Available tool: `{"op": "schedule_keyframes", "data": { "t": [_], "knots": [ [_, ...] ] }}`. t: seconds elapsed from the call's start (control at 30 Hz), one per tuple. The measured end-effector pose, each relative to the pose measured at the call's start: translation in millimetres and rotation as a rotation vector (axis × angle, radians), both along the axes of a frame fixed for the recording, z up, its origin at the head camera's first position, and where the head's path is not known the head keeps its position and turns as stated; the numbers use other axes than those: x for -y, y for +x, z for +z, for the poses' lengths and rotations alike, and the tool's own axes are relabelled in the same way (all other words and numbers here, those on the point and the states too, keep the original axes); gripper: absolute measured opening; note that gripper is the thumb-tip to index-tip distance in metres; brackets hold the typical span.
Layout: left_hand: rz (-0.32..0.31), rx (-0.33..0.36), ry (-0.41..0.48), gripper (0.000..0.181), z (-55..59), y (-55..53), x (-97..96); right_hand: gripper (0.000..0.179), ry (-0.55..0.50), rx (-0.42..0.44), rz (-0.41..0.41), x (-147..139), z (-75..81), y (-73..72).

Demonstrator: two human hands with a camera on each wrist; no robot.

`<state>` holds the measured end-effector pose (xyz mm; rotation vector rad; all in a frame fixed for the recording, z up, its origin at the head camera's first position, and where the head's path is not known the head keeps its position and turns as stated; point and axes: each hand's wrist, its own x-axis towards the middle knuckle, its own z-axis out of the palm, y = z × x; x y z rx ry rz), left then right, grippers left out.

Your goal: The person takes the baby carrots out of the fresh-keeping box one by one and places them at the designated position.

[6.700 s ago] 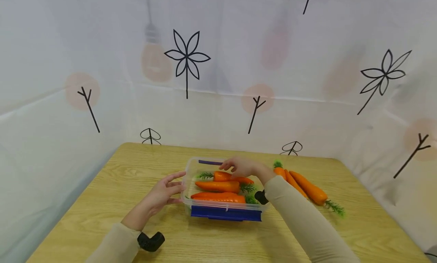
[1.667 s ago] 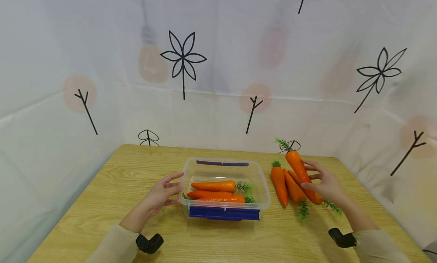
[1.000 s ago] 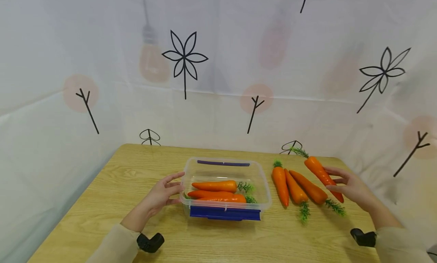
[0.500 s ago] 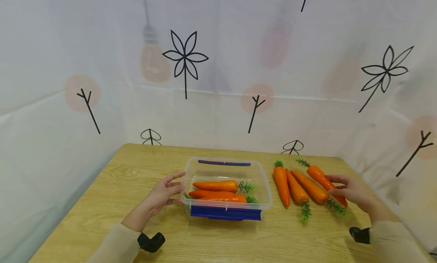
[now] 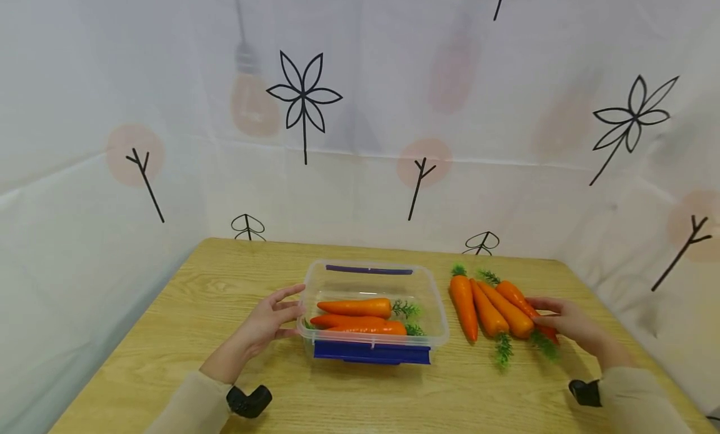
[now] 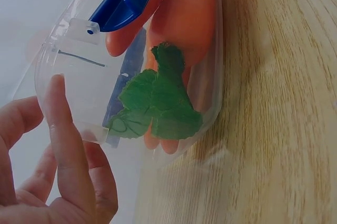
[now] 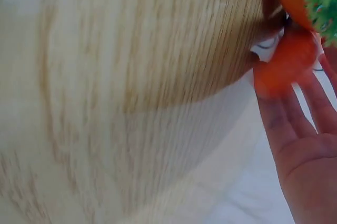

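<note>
In the head view a clear plastic box [image 5: 371, 341] with blue clips stands mid-table, with several orange carrots [image 5: 354, 307] lying inside it. My left hand [image 5: 267, 321] touches the box's left side with spread fingers; the left wrist view shows fingertips of this hand [image 6: 73, 166] at the clear wall, beside green leaves [image 6: 158, 97]. To the right of the box, several carrots [image 5: 464, 306] lie side by side on the table. My right hand [image 5: 568, 324] holds the rightmost carrot [image 5: 513, 294] near its tip, close against its neighbour. The right wrist view shows this carrot's blurred tip [image 7: 289, 63].
The wooden table [image 5: 360, 396] runs up to a white patterned curtain [image 5: 360, 196] at the back and sides. A black wrist device [image 5: 249, 401] sits on the left wrist, and another black device [image 5: 585, 393] on the right.
Earlier the right hand was over the box, then held a carrot raised at the right. That carrot is now down on the table, moved left against the others. The left hand has stayed at the box.
</note>
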<state>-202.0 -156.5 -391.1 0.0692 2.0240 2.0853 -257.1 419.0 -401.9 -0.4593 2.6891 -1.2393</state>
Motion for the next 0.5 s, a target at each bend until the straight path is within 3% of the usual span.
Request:
{"op": "schedule_keyframes", "data": {
  "t": [0.2, 0.37, 0.5],
  "knots": [
    [-0.002, -0.004, -0.003, 0.053, -0.3, 0.6, 0.1, 0.052, -0.018, 0.029, 0.029, 4.5, 0.1, -1.0],
    [0.000, -0.003, 0.000, 0.053, -0.6, 0.8, -0.1, 0.049, 0.008, -0.030, -0.029, 4.6, 5.0, -1.1],
    [0.001, -0.008, 0.001, 0.051, -0.5, 1.1, 0.1, 0.043, -0.016, -0.094, -0.011, 6.0, 17.5, -1.6]
  ]
}}
